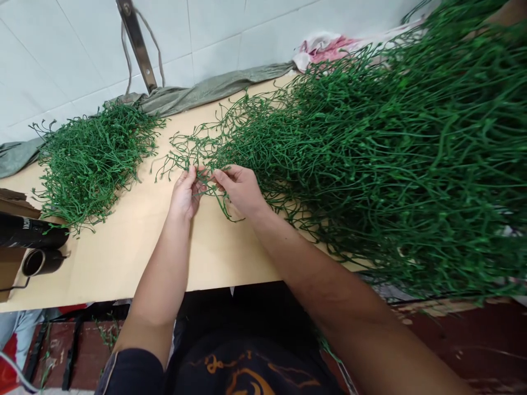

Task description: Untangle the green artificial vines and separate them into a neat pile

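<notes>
My left hand [186, 193] is at the middle of the table, its thumb and fingers closed on a few thin green stems [202, 176] with small branching tips. Just to its right, my right hand [241, 189] pinches the same stems between thumb and fingers. One stem hangs in a curve below the fingertips. Right behind both hands spreads a large tangled heap of green stems [370, 142], reaching to the right edge. A smaller pile of stems [96, 156] lies apart on the left. Whether the stems are plastic or real I cannot tell.
A black cylinder [31, 230] and a dark mug [41, 262] stand at the left by a cardboard box [12, 263]. Rolled grey-green cloth [214, 88] runs along the tiled wall, near a metal bracket [138, 44]. A pink-and-white cloth [321, 50] lies behind; part of someone's arm [508, 15] shows top right.
</notes>
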### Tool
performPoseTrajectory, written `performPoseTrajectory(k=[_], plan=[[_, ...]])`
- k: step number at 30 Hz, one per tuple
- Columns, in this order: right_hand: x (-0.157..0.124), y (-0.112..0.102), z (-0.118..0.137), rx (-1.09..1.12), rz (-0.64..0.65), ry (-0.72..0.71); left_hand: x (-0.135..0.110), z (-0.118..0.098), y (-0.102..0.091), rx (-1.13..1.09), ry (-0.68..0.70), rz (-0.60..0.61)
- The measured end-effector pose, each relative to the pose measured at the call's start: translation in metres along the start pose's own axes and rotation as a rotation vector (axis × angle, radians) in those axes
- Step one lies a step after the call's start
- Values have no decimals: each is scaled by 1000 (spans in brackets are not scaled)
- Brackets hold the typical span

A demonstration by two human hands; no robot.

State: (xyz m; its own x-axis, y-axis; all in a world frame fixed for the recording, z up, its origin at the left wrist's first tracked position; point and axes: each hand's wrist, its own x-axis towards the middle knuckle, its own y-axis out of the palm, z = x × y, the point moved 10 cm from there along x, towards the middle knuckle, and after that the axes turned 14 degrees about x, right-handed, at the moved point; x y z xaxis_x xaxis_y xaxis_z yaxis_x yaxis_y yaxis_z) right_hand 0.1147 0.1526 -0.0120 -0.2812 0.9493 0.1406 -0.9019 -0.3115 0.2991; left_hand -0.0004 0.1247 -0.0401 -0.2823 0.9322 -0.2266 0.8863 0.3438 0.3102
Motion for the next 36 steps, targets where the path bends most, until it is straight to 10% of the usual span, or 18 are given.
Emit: performPoseTrajectory(k=[16, 25, 32, 36], plan=[[-58, 47, 66, -588, 246, -570, 3, 7, -14, -25, -46, -157], [-47, -5, 93, -301, -10, -485, 10, 12, -21, -215, -79, -137], [-6, -86, 106, -908, -383, -337, 10, 13, -13, -93, -82, -85], [-4, -47, 85, -1016, -188, -391, 9, 12, -10, -110, -73, -81]])
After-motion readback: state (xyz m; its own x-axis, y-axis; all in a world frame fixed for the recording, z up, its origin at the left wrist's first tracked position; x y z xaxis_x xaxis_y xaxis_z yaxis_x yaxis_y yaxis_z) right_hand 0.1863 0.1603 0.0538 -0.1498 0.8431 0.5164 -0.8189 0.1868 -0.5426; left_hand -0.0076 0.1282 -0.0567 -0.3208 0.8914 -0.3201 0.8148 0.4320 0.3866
